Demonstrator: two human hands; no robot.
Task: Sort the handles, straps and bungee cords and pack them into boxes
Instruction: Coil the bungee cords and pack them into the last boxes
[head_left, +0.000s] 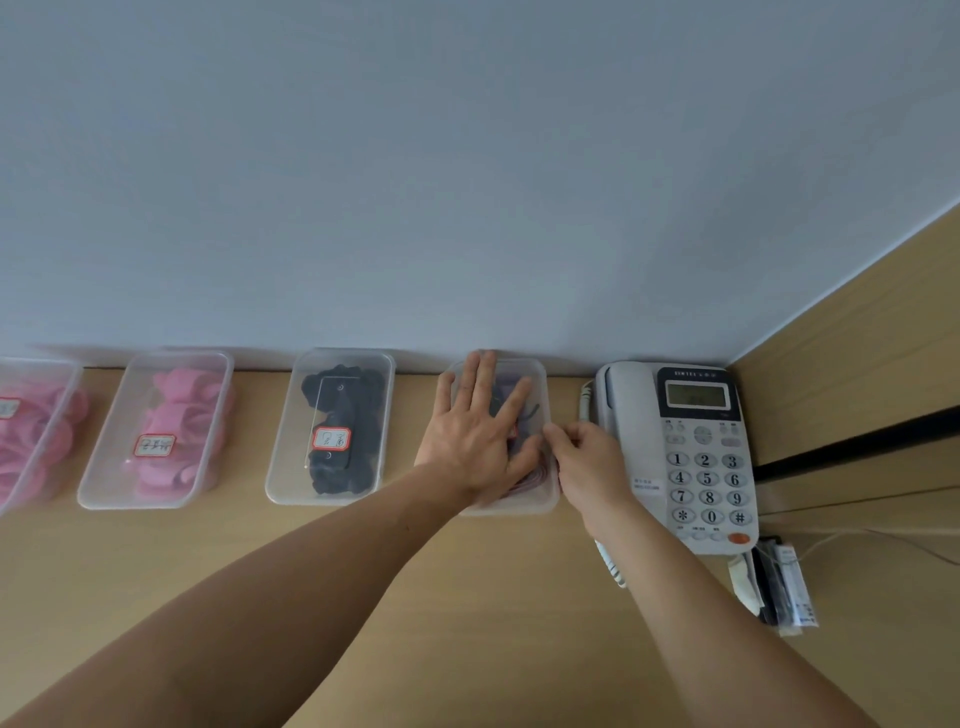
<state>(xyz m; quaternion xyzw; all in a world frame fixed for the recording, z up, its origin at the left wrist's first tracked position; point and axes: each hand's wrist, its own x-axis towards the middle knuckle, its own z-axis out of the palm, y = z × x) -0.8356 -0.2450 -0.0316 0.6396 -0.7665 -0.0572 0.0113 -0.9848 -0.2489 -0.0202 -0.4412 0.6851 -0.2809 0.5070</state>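
Desk: A pale wooden desk (519, 649) fills the near ground, and two bare forearms reach across it toward the far wall.
Packets: At the near right a small bundle of flat packets (779, 587) lies on the desk, just beside the near end of the telephone.
Left hand: The left hand (475, 436) lies flat on the lid of the rightmost box, fingers straight and spread, palm down.
Right hand: The right hand (587, 452) has its fingers curled onto the right rim of the same box, pinching the edge, between box and telephone.
Rightmost box: The rightmost box (530, 499), clear plastic with its lid on, stands against the wall. Through it show dark and pink-striped cords (535, 475), largely hidden by the left hand.
Telephone: A grey telephone (696, 452) sits just right of that box, handset in its cradle, keypad facing up.
Black box: Left of the hands, apart from them, a lidded clear box (280, 488) with a red-edged label holds black straps (358, 415).
Pink boxes: Farther left, a second labelled box (104, 483) holds pink handles (182, 410). A third (62, 415), cut off by the frame edge, holds pink loops.
Wall: A plain pale wall (467, 182) backs the row, and a wooden panel (857, 338) closes the right side.
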